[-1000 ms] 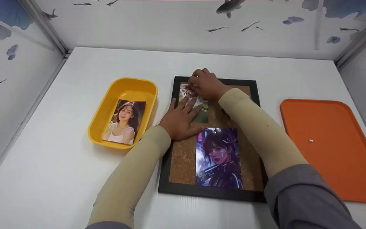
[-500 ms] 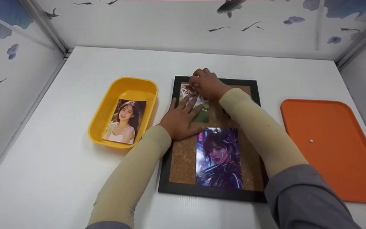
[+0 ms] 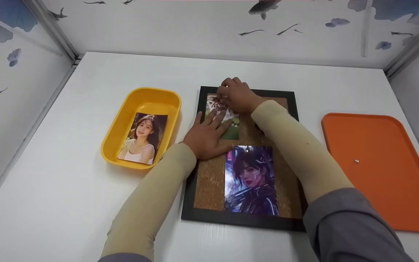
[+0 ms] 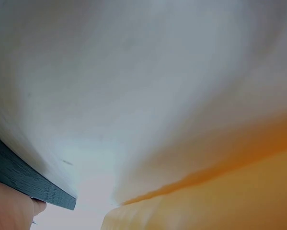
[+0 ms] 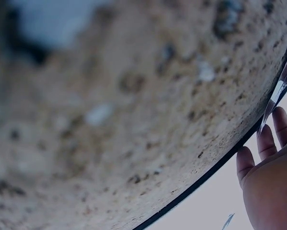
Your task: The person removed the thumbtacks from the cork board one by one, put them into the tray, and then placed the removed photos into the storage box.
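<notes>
Smooth white bench [image 3: 67, 203]; on it, grainy cork board [image 3: 209, 182], black-framed, between rounded orange tray [image 3: 384, 182] right and deep yellow tub [image 3: 151, 91] left. My left grip [image 3: 206, 137], fingers spread, and curled right grip [image 3: 239, 95], its hold hidden, partly cover the tiger photo [image 3: 230, 133], board's far left. 1 shiny bead [image 3: 356, 161] on the tray.

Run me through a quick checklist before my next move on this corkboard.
1. Left grip spread on animal photo: ok.
2. Animal photo lying on corkboard: ok.
3. What the right grip holds: cannot tell, fingers hide it.
4. Purple portrait on corkboard: ok.
5. Small shiny piece on orange tray: ok.
6. White-top portrait on corkboard: not ok, lying in yellow tub.
</notes>
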{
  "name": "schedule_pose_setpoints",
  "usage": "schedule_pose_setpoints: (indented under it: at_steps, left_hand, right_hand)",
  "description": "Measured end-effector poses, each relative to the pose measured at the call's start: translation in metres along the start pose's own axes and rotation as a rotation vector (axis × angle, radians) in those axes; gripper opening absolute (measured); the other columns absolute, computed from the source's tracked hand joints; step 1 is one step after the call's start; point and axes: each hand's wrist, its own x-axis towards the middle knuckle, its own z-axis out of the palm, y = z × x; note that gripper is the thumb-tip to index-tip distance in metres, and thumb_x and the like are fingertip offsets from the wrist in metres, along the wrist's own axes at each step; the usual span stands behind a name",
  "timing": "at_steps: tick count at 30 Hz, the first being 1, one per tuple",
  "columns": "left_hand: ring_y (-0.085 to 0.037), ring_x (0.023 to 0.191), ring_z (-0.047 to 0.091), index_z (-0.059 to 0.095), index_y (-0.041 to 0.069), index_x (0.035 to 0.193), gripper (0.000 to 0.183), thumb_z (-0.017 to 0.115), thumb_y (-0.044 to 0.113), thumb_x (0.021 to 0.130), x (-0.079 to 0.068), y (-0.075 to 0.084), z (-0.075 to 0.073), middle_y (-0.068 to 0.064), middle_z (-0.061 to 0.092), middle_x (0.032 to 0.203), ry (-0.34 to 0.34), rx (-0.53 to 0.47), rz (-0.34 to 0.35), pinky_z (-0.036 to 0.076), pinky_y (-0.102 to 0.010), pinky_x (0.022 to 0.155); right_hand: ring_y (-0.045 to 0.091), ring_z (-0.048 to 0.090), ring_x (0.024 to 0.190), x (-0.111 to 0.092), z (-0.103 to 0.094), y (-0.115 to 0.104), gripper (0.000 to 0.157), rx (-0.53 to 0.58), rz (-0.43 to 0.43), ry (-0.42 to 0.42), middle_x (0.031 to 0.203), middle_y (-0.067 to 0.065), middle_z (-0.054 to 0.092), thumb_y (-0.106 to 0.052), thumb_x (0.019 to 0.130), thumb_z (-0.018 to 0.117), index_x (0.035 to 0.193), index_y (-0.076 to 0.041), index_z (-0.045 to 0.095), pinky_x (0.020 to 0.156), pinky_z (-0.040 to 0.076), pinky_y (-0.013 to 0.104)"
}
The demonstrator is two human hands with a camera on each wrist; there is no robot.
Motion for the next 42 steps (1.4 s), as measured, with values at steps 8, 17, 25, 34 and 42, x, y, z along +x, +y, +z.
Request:
schedule_pose_setpoints:
  at_steps: [8,17,25,34,42]
  left_hand:
    - [-0.027,0.152,-0.004,0.010,0.029,0.161,0.086,0.015,0.080,0.091,0.0005,-0.0003,0.0015,-0.003,0.001,0.167,0.001,-0.001,-0.006,-0.003,-0.058,0.117]
    - [-0.028,0.151,-0.005,0.009,0.028,0.161,0.088,0.012,0.080,0.091,0.0011,-0.0011,0.0020,-0.003,-0.001,0.166,0.000,0.009,0.001,-0.003,-0.058,0.117]
    - [-0.027,0.152,-0.004,0.011,0.027,0.161,0.086,0.016,0.079,0.092,-0.0006,0.0001,-0.0004,-0.004,0.001,0.166,0.004,0.002,0.000,-0.002,-0.058,0.117]
    - [-0.028,0.152,-0.002,0.012,0.027,0.161,0.086,0.018,0.078,0.093,-0.0030,0.0008,-0.0038,-0.005,0.003,0.167,0.003,-0.006,0.001,-0.002,-0.059,0.117]
    - [-0.027,0.152,-0.003,0.011,0.027,0.161,0.086,0.016,0.079,0.092,-0.0018,0.0001,-0.0020,-0.004,0.001,0.166,-0.001,-0.013,-0.002,-0.003,-0.058,0.117]
  right_hand:
    - [0.031,0.039,0.127,0.0027,0.0024,0.0024,0.019,-0.006,0.009,-0.004,0.135,0.011,0.046,-0.024,0.105,0.052,0.118,-0.015,0.063,0.104,0.035,0.057]
    - [0.031,0.038,0.127,0.0018,0.0019,0.0017,0.019,-0.004,0.015,-0.007,0.136,0.010,0.045,-0.025,0.105,0.052,0.117,-0.015,0.062,0.104,0.035,0.057]
    - [0.030,0.038,0.127,0.0010,0.0019,0.0009,0.020,0.003,0.014,-0.005,0.137,0.010,0.045,-0.025,0.105,0.052,0.119,-0.015,0.062,0.105,0.035,0.057]
    - [0.030,0.039,0.126,0.0013,0.0030,0.0023,0.023,-0.005,0.014,-0.010,0.136,0.010,0.045,-0.025,0.105,0.051,0.122,-0.012,0.059,0.103,0.036,0.057]
    - [0.030,0.039,0.125,0.0024,0.0030,0.0025,0.019,0.004,0.026,-0.013,0.137,0.009,0.045,-0.024,0.105,0.051,0.116,-0.010,0.059,0.102,0.036,0.056]
